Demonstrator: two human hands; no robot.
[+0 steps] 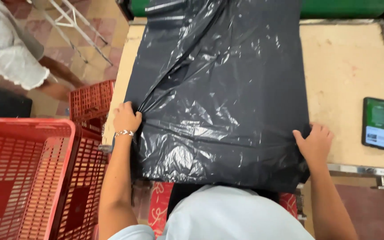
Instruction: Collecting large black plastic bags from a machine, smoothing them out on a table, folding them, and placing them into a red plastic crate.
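black bag (214, 89) lies flat and spread over the table (347, 66), covering its left and middle part; near edge hangs over the table's front toward the person. surface glossy, creased, with folds running from 7 o'clock up to 12 o'clock.

left hand (126, 118) at the bag's 9 o'clock edge: fingers curled shut, pinching a gather of plastic; wrinkles fan out from the grip. beaded bracelet (124, 133) on that wrist.

right hand (314, 142) at the bag's 4 o'clock edge: fingers bent, loosely closed over the bag's border, thumb side touching the plastic. whether plastic is pinched underneath cannot be told.

phone (377, 123), dark with a lit screen, lies on bare table at 3 o'clock of the right hand, near but apart from the bag.

red crates (27, 178) stand off the table at 8 o'clock, just beside the left forearm; a further one sits behind them near the table's corner.

another person in a white top (9, 49) at 10 o'clock, arm reaching down toward the far crate. tiled floor (98, 22) beyond.
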